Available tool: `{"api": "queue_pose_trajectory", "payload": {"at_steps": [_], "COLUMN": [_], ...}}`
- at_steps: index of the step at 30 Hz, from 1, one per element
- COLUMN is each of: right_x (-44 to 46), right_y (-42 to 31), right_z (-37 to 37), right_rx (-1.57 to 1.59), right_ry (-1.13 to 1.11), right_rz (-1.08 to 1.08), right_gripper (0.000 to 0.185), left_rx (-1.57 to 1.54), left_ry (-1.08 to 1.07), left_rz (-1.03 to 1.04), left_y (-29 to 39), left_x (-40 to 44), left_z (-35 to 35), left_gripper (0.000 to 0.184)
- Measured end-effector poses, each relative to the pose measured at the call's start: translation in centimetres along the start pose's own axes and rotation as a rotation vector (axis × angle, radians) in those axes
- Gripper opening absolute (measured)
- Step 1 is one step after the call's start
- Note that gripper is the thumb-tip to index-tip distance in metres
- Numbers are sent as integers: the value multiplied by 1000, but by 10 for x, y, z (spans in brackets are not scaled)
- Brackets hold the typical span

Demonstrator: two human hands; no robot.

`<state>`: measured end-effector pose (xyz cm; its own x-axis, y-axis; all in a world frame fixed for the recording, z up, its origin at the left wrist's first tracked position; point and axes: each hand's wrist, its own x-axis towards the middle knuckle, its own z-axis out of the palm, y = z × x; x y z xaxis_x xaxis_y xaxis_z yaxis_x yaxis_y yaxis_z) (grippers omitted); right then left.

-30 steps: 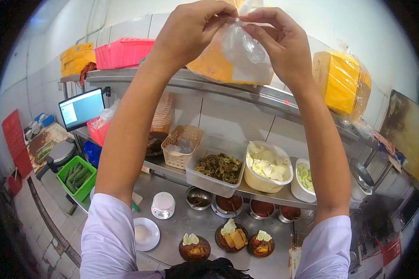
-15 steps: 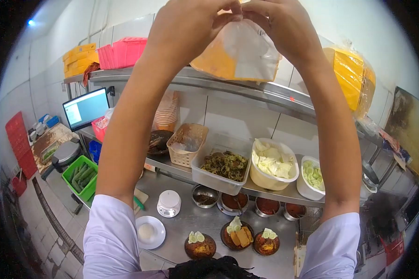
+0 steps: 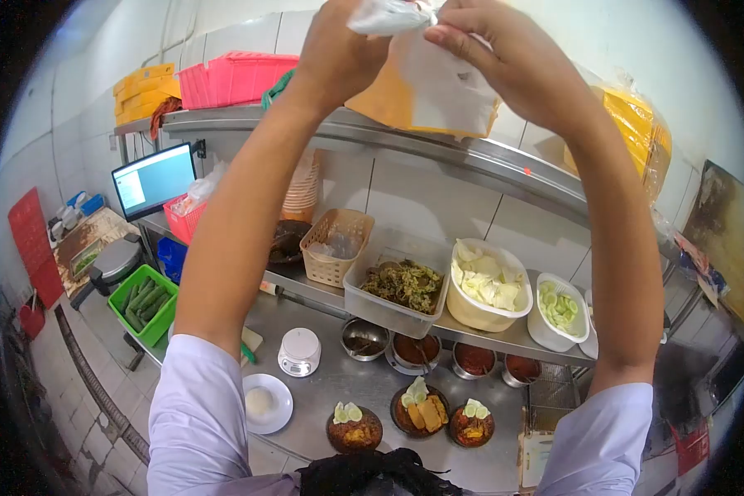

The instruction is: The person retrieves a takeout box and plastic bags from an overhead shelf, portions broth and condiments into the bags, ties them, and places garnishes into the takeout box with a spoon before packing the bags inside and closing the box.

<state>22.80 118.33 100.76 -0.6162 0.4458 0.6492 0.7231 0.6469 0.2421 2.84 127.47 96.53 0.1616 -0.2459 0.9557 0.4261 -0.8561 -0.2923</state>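
Both arms are raised to the upper shelf at the top of the view. A bunched piece of thin white plastic [image 3: 388, 16] stretches between my hands. My left hand [image 3: 343, 54] is closed on its left part, with the fingertips hidden behind it. My right hand [image 3: 492, 41] pinches the other end between thumb and fingers. Just behind and below them, an orange-and-white stack [image 3: 438, 91] stands on the shelf, apparently wrapped in clear plastic. Farther down on the steel counter sit several dark plates of food, one of them a plate with yellow pieces and cucumber slices [image 3: 422, 411].
On the middle shelf are a clear tub of greens [image 3: 401, 289], a cabbage tub [image 3: 489, 285], a cucumber tub [image 3: 558, 312] and a beige basket [image 3: 336, 248]. Bowls of red sauce [image 3: 474, 361], a white scale [image 3: 299, 352] and a white plate [image 3: 281, 405] stand below.
The white plastic now shows between my hands, bunched over the left fingers. My hands have moved slightly apart, the right one lower and to the right. The view has shifted a little.
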Motion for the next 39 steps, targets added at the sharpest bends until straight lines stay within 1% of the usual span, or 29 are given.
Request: {"api": "queue_pose_trajectory", "payload": {"at_steps": [2,3,4,5,7,8,9,11,14,15,17,18,20,22,24,26,27,29,30,32,33,35,36,39], "right_x": [0,0,-4,-4,-8,-7,-8,-10,-6,-8,-9,-7,-4,-1,0,5,8,13,13,12,14,17,16,13], "right_y": [15,22,13,17,35,37,39,42,50,52,52,49,39,21,20,34,39,49,49,46,47,51,51,47], "right_z": [18,22,21,25,47,56,59,62,64,60,46,44,46,53,46,29,31,43,48,56,55,52,52,53], "right_rx": [-28,-48,-40,-79,-152,8,-38,-129,-96,-141,-236,-164,-14,-69,-111,-132,-149,-182,-112,33,24,0,-27,-82], "right_ry": [69,108,72,155,317,357,373,407,451,454,459,522,649,684,619,455,502,590,614,658,668,689,697,697], "right_rz": [-118,-179,-109,-218,-431,-430,-432,-436,-519,-520,-527,-475,-367,-372,-360,-335,-399,-531,-478,-374,-429,-528,-513,-447], "right_gripper": [38,38,31,27,20,28,25,20,26,24,20,15,9,15,16,10,11,22,25,31,31,30,30,27], "left_rx": [-123,-163,-203,-242,-337,-414,-490,-601,-768,-825,-705,-643,-633,-645,-682,-656,-640,-548,-500,-473,-460,-284,-200,-133], "left_ry": [67,105,143,180,210,211,212,244,307,331,241,201,181,123,36,131,177,50,-9,-96,-144,-218,-256,-233], "left_rz": [41,14,-13,-41,-166,-235,-300,-362,-434,-456,-341,-284,-267,-294,-361,-392,-407,-449,-470,-412,-384,-374,-366,-254], "left_y": [-18,-21,-18,-13,-10,-13,-16,-3,-4,-7,-8,-8,-12,-19,-28,-11,-2,6,9,20,25,36,39,39], "left_x": [-10,-15,-22,-26,-31,-34,-35,-36,-39,-41,-39,-39,-37,-37,-38,-31,-24,-7,0,7,9,15,17,14], "left_z": [13,19,26,31,42,48,54,57,68,71,62,56,49,41,32,21,14,1,-6,-16,-20,-28,-28,-23], "left_gripper": [14,15,16,18,22,24,26,27,26,25,22,21,20,19,20,16,14,17,20,19,18,17,17,21]}}
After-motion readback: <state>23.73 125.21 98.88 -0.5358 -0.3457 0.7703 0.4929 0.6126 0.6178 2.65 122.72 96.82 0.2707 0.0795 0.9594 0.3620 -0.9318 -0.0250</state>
